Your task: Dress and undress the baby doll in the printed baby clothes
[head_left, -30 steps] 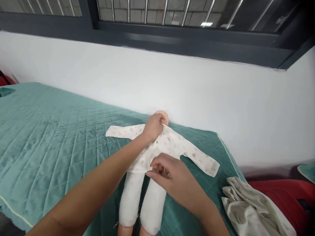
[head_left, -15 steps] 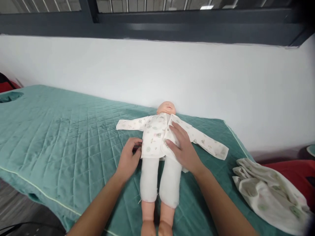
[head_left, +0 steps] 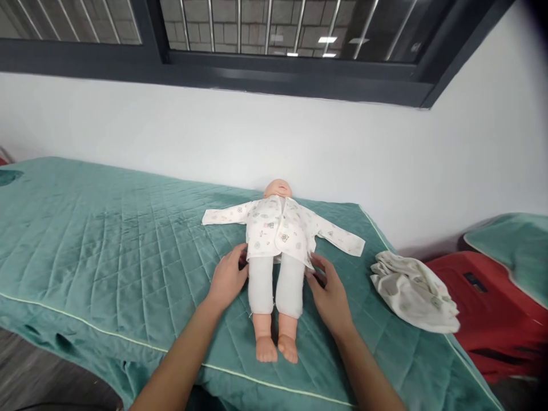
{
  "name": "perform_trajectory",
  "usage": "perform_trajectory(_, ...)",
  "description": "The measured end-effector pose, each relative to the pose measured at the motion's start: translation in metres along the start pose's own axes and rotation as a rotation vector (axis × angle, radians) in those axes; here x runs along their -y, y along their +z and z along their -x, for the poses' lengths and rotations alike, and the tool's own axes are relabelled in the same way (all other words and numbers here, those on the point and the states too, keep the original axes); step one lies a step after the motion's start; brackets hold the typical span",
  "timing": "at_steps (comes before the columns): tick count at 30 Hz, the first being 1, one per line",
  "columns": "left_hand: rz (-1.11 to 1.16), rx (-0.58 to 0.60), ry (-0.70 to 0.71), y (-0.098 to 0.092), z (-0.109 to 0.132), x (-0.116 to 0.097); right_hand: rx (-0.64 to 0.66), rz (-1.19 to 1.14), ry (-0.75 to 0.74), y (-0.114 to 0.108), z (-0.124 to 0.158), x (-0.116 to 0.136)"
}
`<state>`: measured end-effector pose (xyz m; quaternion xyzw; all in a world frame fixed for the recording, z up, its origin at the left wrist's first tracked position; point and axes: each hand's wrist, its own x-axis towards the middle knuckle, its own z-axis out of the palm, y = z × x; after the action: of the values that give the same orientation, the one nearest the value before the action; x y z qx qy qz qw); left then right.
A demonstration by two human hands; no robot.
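A baby doll [head_left: 278,187] lies on its back, head toward the wall, wearing a white printed baby shirt [head_left: 265,231] with its front panels together and sleeves spread out. White padding covers its thighs and knees; its bare feet point toward me. At the left hem, my left hand [head_left: 229,277] is closed with fingertips and thumb on the shirt's side edge. My right hand [head_left: 331,294] pinches the opposite hem corner beside the hip. The fingertips of both hands are partly hidden by the cloth.
A green quilted cover [head_left: 128,257] lies over the bed, which meets a white wall [head_left: 240,137] below a barred window. A crumpled printed cloth [head_left: 413,291] rests at the bed's right edge, beside a red chair [head_left: 483,297].
My right hand has moved from the shirt's chest down to its right hem. The right front panel now lies flatter. My left hand stays at the left hem; the view has shifted.
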<state>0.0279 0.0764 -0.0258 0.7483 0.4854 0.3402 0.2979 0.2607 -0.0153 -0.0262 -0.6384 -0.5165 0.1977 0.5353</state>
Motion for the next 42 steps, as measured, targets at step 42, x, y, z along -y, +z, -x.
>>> perform_trajectory(42,-0.085,-0.314,0.433,0.006,0.001,-0.007,0.173,0.248,-0.493,0.018,-0.022,0.018)
